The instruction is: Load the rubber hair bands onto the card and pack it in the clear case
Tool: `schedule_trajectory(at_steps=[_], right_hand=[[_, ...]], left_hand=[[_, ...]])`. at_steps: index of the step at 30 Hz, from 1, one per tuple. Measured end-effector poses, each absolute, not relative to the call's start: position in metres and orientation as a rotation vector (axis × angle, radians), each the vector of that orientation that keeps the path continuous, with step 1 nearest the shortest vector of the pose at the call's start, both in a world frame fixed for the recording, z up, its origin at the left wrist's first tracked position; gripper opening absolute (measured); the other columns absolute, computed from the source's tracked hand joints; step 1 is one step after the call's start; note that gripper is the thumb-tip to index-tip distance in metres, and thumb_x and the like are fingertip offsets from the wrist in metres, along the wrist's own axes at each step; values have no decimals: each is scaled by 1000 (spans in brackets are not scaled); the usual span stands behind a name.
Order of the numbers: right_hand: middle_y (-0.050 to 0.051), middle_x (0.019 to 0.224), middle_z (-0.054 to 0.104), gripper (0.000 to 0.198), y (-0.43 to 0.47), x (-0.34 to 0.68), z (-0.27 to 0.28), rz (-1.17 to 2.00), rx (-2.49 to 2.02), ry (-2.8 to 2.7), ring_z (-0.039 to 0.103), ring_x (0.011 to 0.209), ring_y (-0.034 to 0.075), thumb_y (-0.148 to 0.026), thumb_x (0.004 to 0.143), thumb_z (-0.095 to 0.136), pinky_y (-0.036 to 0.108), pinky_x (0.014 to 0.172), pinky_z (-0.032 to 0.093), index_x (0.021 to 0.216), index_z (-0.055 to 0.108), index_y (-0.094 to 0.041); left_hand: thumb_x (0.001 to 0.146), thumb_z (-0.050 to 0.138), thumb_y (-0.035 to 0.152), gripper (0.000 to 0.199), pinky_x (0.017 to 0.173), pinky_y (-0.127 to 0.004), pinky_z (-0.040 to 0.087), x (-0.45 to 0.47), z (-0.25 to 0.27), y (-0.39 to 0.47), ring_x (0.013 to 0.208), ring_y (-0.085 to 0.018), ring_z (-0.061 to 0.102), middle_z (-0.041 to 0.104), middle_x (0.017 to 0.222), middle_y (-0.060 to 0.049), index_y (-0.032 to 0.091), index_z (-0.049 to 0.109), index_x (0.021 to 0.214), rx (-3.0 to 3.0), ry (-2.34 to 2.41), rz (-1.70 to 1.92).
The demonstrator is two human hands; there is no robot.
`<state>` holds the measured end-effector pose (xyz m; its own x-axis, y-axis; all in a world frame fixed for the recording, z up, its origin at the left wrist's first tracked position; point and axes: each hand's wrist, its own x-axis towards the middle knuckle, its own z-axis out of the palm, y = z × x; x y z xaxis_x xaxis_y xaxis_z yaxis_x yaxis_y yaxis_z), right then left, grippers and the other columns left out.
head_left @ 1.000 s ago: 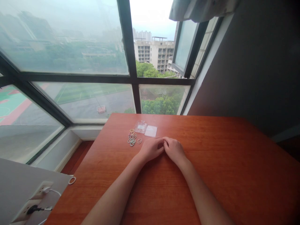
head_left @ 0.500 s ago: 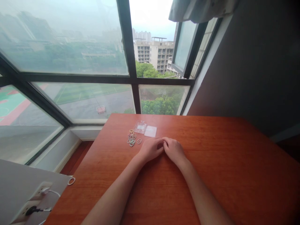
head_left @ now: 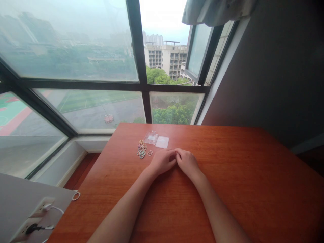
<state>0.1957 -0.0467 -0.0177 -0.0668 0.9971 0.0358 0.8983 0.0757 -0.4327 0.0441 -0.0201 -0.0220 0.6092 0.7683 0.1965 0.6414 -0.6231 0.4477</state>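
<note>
By the desk's (head_left: 243,175) far-left corner, rings (head_left: 142,147), likely light, are best pinched rim-wise; left hand (head_left: 162,161) and right hand (head_left: 186,161) are joined, any grip hidden.

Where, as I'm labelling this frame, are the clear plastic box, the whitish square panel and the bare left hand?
Clear plastic box (head_left: 151,138), head view: near its middle.
Whitish square panel (head_left: 162,142), head view: centre of its face.
Bare left hand (head_left: 163,159), head view: back of hand.
</note>
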Motion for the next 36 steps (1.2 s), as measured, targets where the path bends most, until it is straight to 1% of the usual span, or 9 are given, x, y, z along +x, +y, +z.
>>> schedule_trajectory(at_steps=[13,25,29,33,34,36], right_hand=[[2,100,73,28,-47,196,-19,413,-1889,-2043,65,90,18,-23,93,41,24,74,39,102,67,-28],[3,101,73,28,-48,195,-14,443,-1908,-2034,65,92,18,-22,94,41,24,77,40,103,67,-26],[3,101,72,29,-48,196,-16,443,-1901,-2042,65,92,18,-23,94,40,24,77,40,103,67,-27],[3,100,72,29,-48,196,-18,445,-1883,-2046,65,92,17,-24,95,40,24,77,40,104,67,-27],[3,100,72,29,-48,196,-18,442,-1876,-2045,65,92,17,-24,95,40,24,76,40,103,67,-27],[3,99,73,27,-48,196,-19,434,-1868,-2044,65,92,17,-24,94,41,24,76,40,102,67,-27]], left_hand=[[84,52,24,12,65,-23,39,44,-20,-20,75,-16,61,69,85,-3,20,63,88,2477,1155,503],[85,52,24,13,65,-23,40,44,-14,-23,73,-16,60,68,85,-3,20,63,89,2489,1165,484],[86,50,22,13,67,-23,42,46,-8,-26,78,-17,61,67,90,-5,19,62,92,2539,1176,428],[86,49,21,17,71,-29,46,48,9,-35,83,-22,62,66,94,-9,17,61,97,2644,1241,198],[83,52,20,17,73,-31,47,46,14,-40,86,-23,61,65,96,-11,16,61,97,2665,1246,134],[79,58,23,22,81,-35,48,39,22,-53,100,-27,58,63,107,-12,17,61,101,2688,1276,82]])
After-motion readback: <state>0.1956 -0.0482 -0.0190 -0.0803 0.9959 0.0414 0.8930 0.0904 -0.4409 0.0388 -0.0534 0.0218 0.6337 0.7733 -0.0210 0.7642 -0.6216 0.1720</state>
